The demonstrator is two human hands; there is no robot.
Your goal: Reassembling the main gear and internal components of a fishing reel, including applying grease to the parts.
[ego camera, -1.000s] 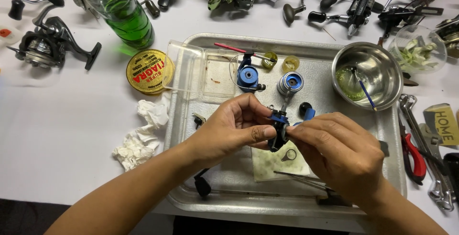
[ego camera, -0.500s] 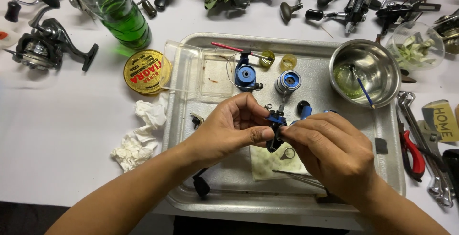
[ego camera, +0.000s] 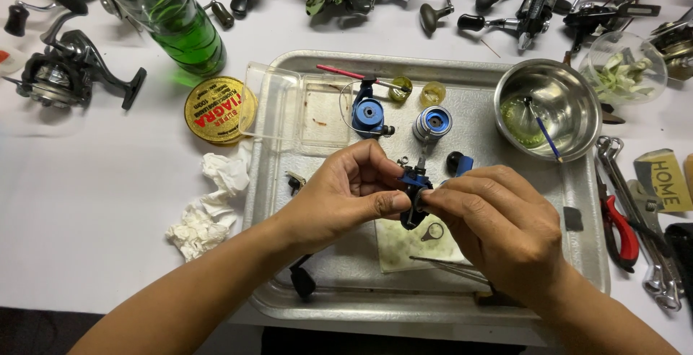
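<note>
Over a metal tray [ego camera: 588, 272], my left hand [ego camera: 343, 196] grips a blue and black fishing reel body [ego camera: 413, 195] between thumb and fingers. My right hand [ego camera: 498, 228] pinches the same reel body from the right side with its fingertips. Beneath the hands lies a stained paper pad [ego camera: 404, 250] with a small ring part [ego camera: 433, 232] on it. Farther back on the tray rest a blue reel rotor [ego camera: 368, 115] and a silver-blue spool [ego camera: 432, 124].
A steel bowl [ego camera: 570, 127] with green liquid and a brush sits at the tray's right. Left of the tray are crumpled tissue [ego camera: 209, 203], a yellow line spool [ego camera: 219, 109] and a green bottle [ego camera: 180, 26]. Red pliers [ego camera: 621, 228] and wrenches lie right; several reels line the back.
Both hands stay on the reel body with only slight finger shifts; the view has drifted a little.
</note>
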